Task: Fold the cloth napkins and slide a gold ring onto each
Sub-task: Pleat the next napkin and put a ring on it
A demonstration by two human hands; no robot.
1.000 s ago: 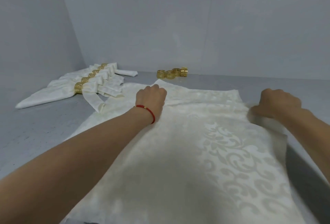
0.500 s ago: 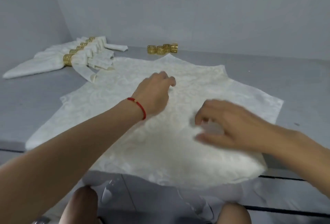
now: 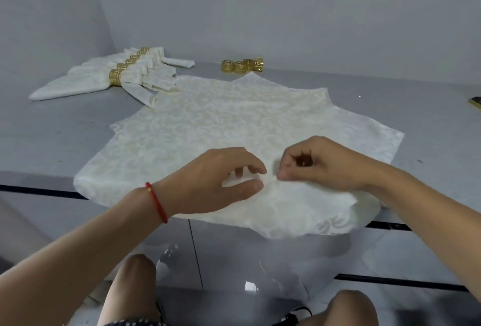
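Note:
A cream damask napkin [image 3: 221, 122] lies spread on the grey table [image 3: 52, 138], its near edge hanging over the front. My left hand [image 3: 218, 180], with a red string at the wrist, pinches a raised fold of the cloth near the front edge. My right hand [image 3: 325, 164] pinches the same fold just to the right, fingertips almost touching the left ones. Several loose gold rings [image 3: 242, 65] stand in a row at the back. Several folded napkins [image 3: 125, 76], each with a gold ring on it, lie fanned at the back left.
A grey wall [image 3: 286, 13] closes off the back and left of the table. A small dark and gold object [image 3: 475, 103] shows at the right edge. My knees [image 3: 135, 286] are below the table's front edge.
Both hands came back from the napkin's far corners to its near edge and met in the middle. They now pinch up a fold of cloth. The view tilted down.

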